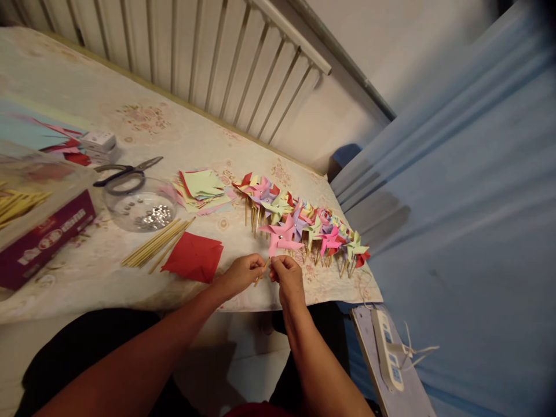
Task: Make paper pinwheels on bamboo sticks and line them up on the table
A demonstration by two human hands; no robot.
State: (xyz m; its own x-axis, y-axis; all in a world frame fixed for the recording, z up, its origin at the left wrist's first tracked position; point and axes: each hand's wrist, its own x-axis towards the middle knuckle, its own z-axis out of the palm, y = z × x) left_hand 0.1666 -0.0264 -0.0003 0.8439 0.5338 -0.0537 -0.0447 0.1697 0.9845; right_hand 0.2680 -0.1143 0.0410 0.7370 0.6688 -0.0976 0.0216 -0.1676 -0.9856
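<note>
A pink paper pinwheel (282,235) with a shiny fastener at its middle stands just beyond my fingertips. Its thin wooden stick (259,280) slants down between my two hands. My left hand (245,271) is closed, pinching the stick from the left. On the other side, my right hand (287,273) is closed too, thumb and finger pinched at the upper stick just under the paper; the exact contact is hidden. Left of my left hand lie red paper squares (193,256) and a bundle of wooden sticks (152,246).
Many finished pinwheels (313,223) are clustered behind and to the right. A clear bowl (141,208) holds metal fasteners, with scissors (128,172) behind. Colored paper squares (202,185) are stacked mid-table. A plastic box (56,231) is at left; a power strip (386,350) lies lower right.
</note>
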